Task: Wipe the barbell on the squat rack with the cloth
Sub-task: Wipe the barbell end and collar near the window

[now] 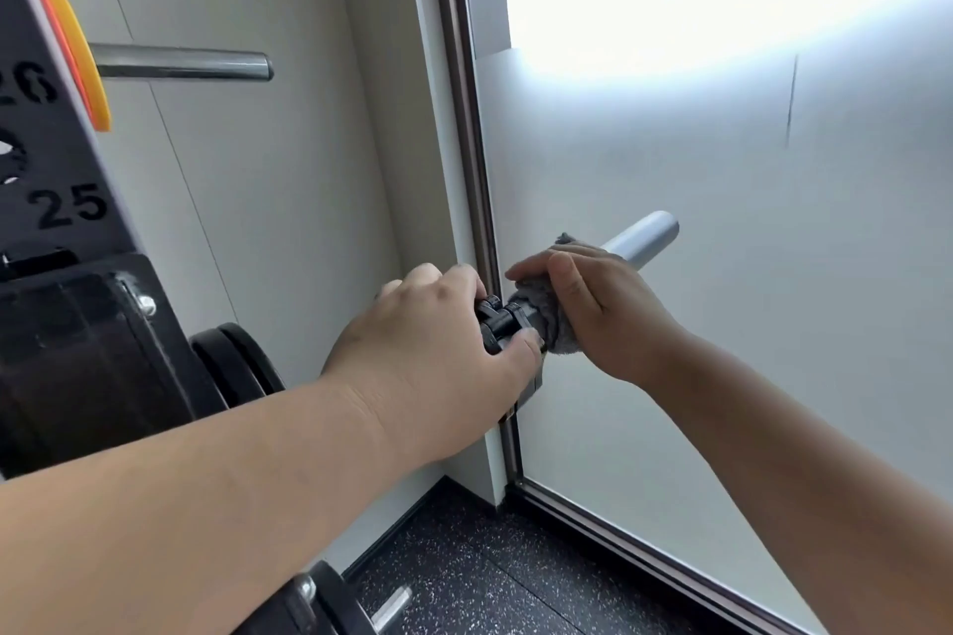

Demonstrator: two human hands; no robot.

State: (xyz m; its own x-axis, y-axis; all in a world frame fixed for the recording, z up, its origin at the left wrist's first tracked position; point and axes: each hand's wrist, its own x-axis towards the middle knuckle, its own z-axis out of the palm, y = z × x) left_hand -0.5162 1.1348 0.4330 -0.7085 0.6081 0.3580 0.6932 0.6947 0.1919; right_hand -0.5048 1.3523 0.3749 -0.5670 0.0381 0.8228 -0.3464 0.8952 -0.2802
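Mid-frame, the right hand (593, 307) clasped the soft grey fleecy cloth (556, 333) round the smooth silver steel barbell (642, 237). The left hand (438, 340) gripped the black plastic collar clamp (503, 320) beside it. The bar looked heavy, rigid and slick, I'd say; the limp cloth wanted an encircling grip.

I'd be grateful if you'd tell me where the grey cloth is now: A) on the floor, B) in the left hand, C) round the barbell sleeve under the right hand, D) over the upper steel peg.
C: the right hand holds the grey cloth wrapped round the barbell sleeve, beside the black collar that the left hand grips.
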